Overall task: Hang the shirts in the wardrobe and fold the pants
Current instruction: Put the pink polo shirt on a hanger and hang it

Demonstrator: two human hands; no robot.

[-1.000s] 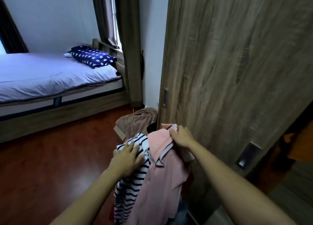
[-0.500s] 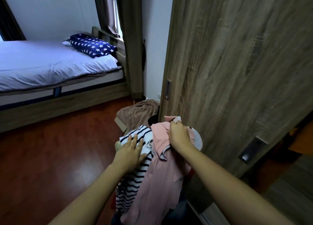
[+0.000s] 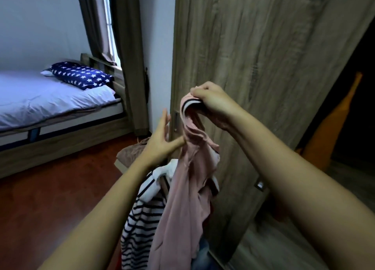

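- Wardrobe door (image 3: 263, 66) – tall, flat, grey-brown wood grain, filling the right side.
- Pink shirt (image 3: 182, 198) – soft, crumpled cotton, hanging in a long twist from its striped ribbed collar, in front of the door.
- Striped shirt (image 3: 142, 219) – navy-and-white bands, slumped just beside the pink one.
- Right hand (image 3: 211, 101) – clenched on the collar, shirt dangling below it.
- Left hand (image 3: 160, 141) – fingers spread loose, thumb touching the pink fabric.

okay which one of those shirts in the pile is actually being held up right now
The pink shirt: the right hand grips it by its striped collar, lifted above the pile. The navy-and-white striped shirt lies below, ungripped.
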